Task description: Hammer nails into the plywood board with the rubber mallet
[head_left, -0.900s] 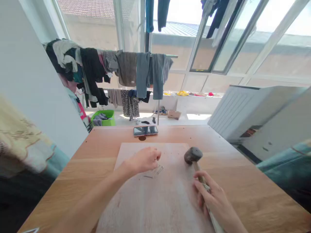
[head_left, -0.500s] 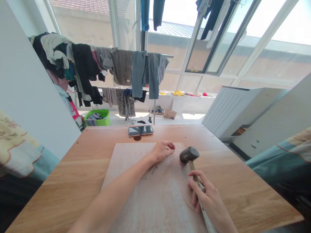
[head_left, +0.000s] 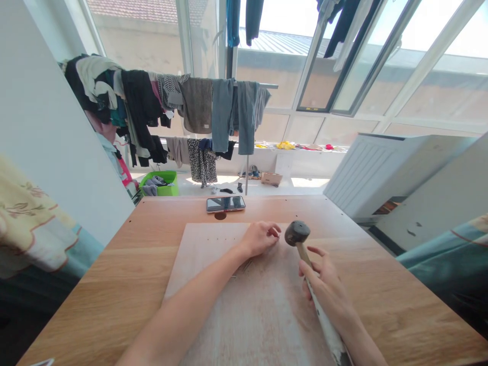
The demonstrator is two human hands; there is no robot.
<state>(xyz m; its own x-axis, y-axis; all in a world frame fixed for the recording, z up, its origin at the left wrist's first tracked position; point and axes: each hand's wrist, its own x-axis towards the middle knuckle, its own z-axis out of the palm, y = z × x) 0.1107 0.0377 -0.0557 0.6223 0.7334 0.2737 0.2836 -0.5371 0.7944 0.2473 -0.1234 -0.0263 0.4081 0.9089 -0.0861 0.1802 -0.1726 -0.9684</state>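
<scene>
A pale wooden board (head_left: 244,315) lies on the table in front of me. Near its far right part, my left hand (head_left: 263,238) rests low with fingers curled in a pinch; whatever is between the fingertips is too small to make out. My right hand (head_left: 328,279) grips the light handle of a mallet (head_left: 297,233), its dark head just right of the left fingertips and its handle slanting back towards me. A few loose nails (head_left: 247,265) lie on the board, partly hidden by my left forearm. Several tiny dark points (head_left: 217,239) form a row along the board's far side.
A phone (head_left: 225,204) lies behind the board, beside a dark round spot (head_left: 220,216) on the wooden table (head_left: 125,264). Beyond the table stand a loaded clothes rack (head_left: 267,85) and a green basket (head_left: 172,189). Curtains (head_left: 34,218) hang at both sides.
The whole view has shifted slightly. My right hand and the mallet have moved a little up and away from me, its head tilting. My left hand stays at the same part of the board.
</scene>
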